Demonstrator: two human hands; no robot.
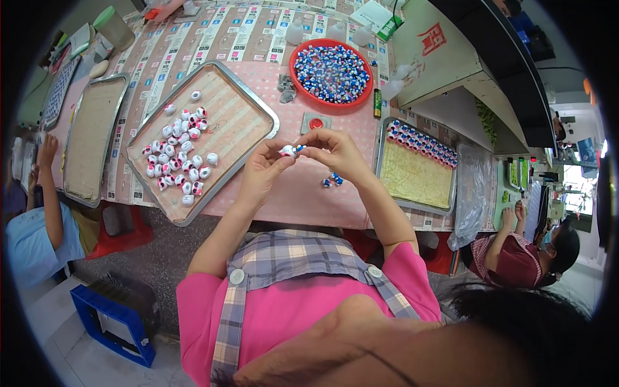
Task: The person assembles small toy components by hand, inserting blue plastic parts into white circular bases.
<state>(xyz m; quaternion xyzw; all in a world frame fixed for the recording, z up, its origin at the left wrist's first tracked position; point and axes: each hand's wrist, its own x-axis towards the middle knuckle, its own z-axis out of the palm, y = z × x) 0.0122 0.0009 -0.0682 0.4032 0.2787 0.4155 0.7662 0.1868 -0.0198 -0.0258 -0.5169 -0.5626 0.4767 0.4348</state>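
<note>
Two pinches, we note | left hand [263,169] closed on small white rounded piece [287,151] | right hand [335,152] likewise, small blue-and-white piece [299,148]

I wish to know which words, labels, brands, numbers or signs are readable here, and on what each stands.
Cream cabinet: red sign, not copied here.
Patterned table covering: repeated print, too small to read.
Green-and-white package: too small to read.
Held white piece: no readable text.
</note>
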